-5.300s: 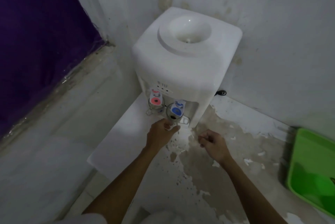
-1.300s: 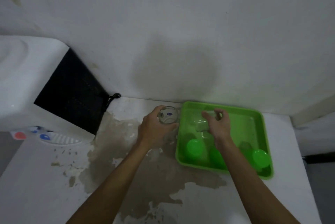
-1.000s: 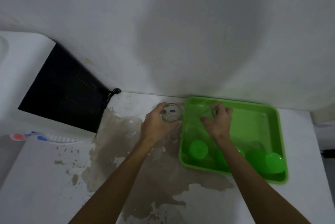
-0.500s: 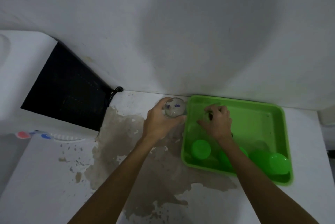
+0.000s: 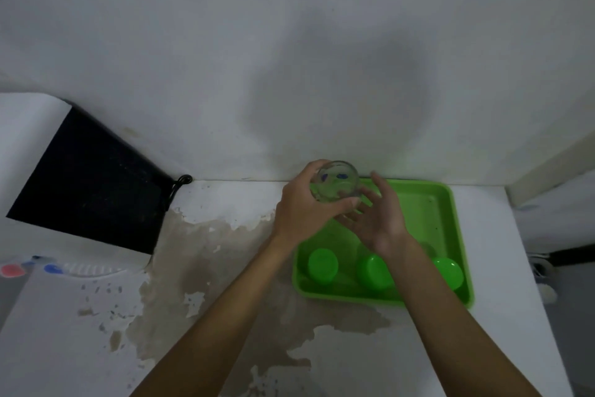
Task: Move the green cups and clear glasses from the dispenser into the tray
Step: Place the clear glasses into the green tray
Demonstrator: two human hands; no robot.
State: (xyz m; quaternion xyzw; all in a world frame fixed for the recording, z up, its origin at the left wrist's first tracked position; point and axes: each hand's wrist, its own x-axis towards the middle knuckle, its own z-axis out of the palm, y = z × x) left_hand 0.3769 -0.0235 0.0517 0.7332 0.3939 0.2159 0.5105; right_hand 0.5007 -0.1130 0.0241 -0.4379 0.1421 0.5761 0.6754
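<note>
The left hand (image 5: 302, 213) has its grip wrapped around a clear glass (image 5: 335, 182) at frame centre, above the green tray's (image 5: 444, 203) upper-left corner. The right hand (image 5: 381, 219) is spread wide, fingers beside the glass. Three green cups (image 5: 323, 265) sit along the tray's lower edge. The dispenser (image 5: 29, 145) stands at frame left on the desk (image 5: 225, 268).
</note>
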